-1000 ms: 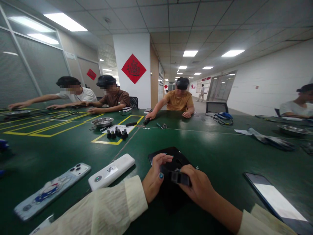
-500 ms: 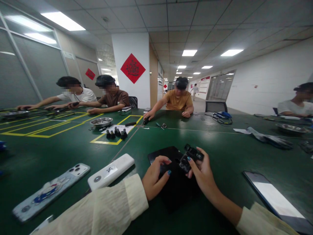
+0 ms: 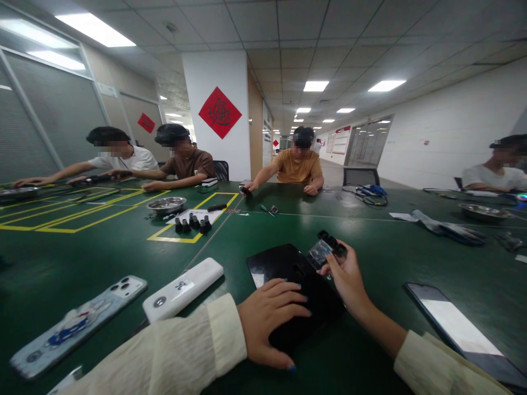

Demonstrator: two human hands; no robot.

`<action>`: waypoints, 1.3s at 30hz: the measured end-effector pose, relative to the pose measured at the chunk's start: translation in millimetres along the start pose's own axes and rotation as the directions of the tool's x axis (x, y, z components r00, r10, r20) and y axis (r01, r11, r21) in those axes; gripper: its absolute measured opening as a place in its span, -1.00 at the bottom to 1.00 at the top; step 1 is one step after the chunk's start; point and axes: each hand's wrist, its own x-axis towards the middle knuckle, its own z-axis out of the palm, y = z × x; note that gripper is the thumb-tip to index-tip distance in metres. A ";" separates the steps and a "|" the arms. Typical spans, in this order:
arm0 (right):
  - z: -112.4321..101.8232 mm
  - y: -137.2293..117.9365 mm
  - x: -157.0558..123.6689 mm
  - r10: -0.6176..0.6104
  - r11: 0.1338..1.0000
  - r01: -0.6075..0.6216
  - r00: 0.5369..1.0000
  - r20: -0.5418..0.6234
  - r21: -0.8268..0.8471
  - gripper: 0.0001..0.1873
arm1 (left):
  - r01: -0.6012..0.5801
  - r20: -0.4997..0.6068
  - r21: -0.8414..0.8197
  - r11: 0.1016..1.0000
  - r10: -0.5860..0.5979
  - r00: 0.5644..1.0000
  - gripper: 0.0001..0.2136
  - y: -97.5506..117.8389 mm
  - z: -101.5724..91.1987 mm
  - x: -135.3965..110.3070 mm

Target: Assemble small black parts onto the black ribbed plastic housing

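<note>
The left hand, grip spread, has moved flat onto the black plate on the counter. The right hand grip pinches the small black module, now raised off the plate above its far corner.

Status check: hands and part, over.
Left hand flat on black plate. Right hand pinching small black part by plate's far edge. Phone lies right, apart.

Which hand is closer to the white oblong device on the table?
Left. The left hand lies flat on the black plate, just right of the white oblong device; the right hand is farther right, holding a small black part.
</note>
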 end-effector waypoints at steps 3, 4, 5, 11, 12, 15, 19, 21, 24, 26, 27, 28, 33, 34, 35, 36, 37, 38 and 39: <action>1.4 1.4 -1.3 -0.003 1.000 0.003 0.999 0.036 -0.009 -0.45 | -0.021 -0.002 -0.015 1.000 0.021 1.000 -0.29 -1.2 -0.4 0.9; 2.6 0.9 -2.3 -0.004 1.000 0.004 0.999 0.045 -0.016 -0.45 | -0.027 0.004 -0.016 0.999 0.027 1.000 -0.29 -1.9 -0.5 1.2; 4.2 0.2 -3.5 -0.005 1.000 0.007 0.999 0.054 -0.028 -0.46 | -0.031 0.013 -0.014 0.999 0.031 0.999 -0.29 -2.5 -0.5 1.5; 16.1 -4.4 -13.5 -0.031 0.985 0.056 0.988 0.148 -0.163 -0.48 | -0.029 0.044 0.023 0.999 0.028 0.999 -0.35 -2.1 -0.8 2.5; 17.3 -5.1 -14.6 -0.042 0.980 0.074 0.985 0.170 -0.186 -0.49 | -0.031 0.045 0.030 0.999 0.030 0.999 -0.36 -1.8 -0.9 2.5; 18.6 -8.2 -15.6 -0.118 0.923 0.186 0.970 0.215 -0.337 -0.52 | -0.046 0.048 0.042 0.998 0.044 0.998 -0.37 -1.6 -0.4 2.1; 19.0 -14.5 -14.6 -0.238 0.761 0.348 0.935 0.264 -0.548 -0.58 | -0.051 0.018 0.027 0.998 0.051 0.999 -0.38 -1.5 0.4 2.1; 20.6 -17.0 -14.3 -0.249 0.735 0.364 0.929 0.273 -0.572 -0.60 | -0.053 0.005 0.021 0.998 0.052 0.999 -0.39 -0.7 -0.1 2.5; 23.6 -18.9 -14.1 -0.251 0.700 0.368 0.929 0.271 -0.612 -0.61 | -0.057 0.026 0.036 0.998 0.056 0.998 -0.39 0.5 -2.1 3.3; 25.3 -19.4 -14.0 -0.258 0.655 0.373 0.928 0.270 -0.657 -0.61 | -0.055 0.053 0.050 0.997 0.052 0.997 -0.38 0.4 -3.0 3.4; 26.0 -19.6 -14.0 -0.261 0.633 0.374 0.928 0.268 -0.678 -0.61 | -0.052 0.062 0.055 0.997 0.048 0.997 -0.38 0.0 -3.1 3.3; 26.7 -19.8 -13.9 -0.261 0.614 0.372 0.928 0.265 -0.696 -0.61 | -0.048 0.068 0.059 0.997 0.044 0.997 -0.37 -0.5 -3.0 3.2; 29.1 -19.3 -12.7 -0.261 0.572 0.370 0.928 0.265 -0.732 -0.62 | -0.041 0.090 0.079 0.996 0.034 0.995 -0.39 -2.0 -2.3 3.5; 29.3 -18.9 -12.5 -0.265 0.559 0.374 0.926 0.269 -0.740 -0.62 | -0.044 0.088 0.080 0.996 0.037 0.995 -0.39 -1.8 -2.6 3.7; 29.4 -18.4 -12.5 -0.273 0.541 0.385 0.921 0.277 -0.748 -0.62 | -0.047 0.084 0.080 0.996 0.040 0.996 -0.40 -1.6 -2.9 3.9; 29.4 -17.9 -12.8 -0.282 0.516 0.401 0.914 0.292 -0.757 -0.63 | -0.049 0.080 0.082 0.995 0.043 0.996 -0.40 -1.3 -3.3 4.2; 29.4 -17.6 -13.5 -0.291 0.487 0.422 0.904 0.314 -0.764 -0.63 | -0.052 0.079 0.086 0.995 0.045 0.996 -0.41 -1.0 -3.8 4.3; 29.5 -17.3 -14.5 -0.298 0.456 0.449 0.890 0.344 -0.768 -0.63 | -0.055 0.085 0.093 0.994 0.047 0.995 -0.41 -0.9 -4.2 4.4; 29.7 -17.1 -15.7 -0.304 0.425 0.481 0.874 0.380 -0.766 -0.64 | -0.057 0.097 0.102 0.993 0.047 0.994 -0.41 -0.8 -4.6 4.4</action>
